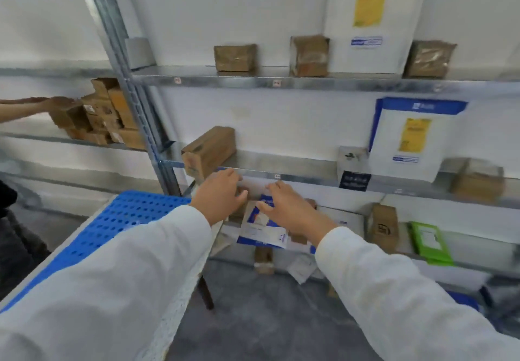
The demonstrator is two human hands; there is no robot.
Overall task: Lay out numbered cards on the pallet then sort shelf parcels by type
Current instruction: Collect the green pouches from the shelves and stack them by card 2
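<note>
**Fig.** Head view. Both hands, in white sleeves, are shown extended below the front edge of the mid level of the grey metal shelf rack [309,177].

- **L hand** [218,199]: fingers are loosely spread and slightly bent; nothing is seen held.
- **R hand** [294,210]: fingers are nearly straight, w/ the thumb splayed out. It is placed over the flat blue-and-white mailer parcel [263,228].
- **Parcel:** it lies on the lower level, btw. and just below the two hands. Contact w/ the R hand cannot be told (blur).
- **Above the L hand:** a long brown cardboard box [209,149] is seen at the front edge of the mid level.
- **Left of the L hand:** the blue perforated plastic pallet [126,217] is shown beside the sleeve.
- **Right of the R hand:** an upright brown carton [384,227] is seen, and further right a flat green packet [430,244].
- **Far left of the L hand:** another person's hand [57,102] is laid on stacked brown boxes [95,118].
</note>
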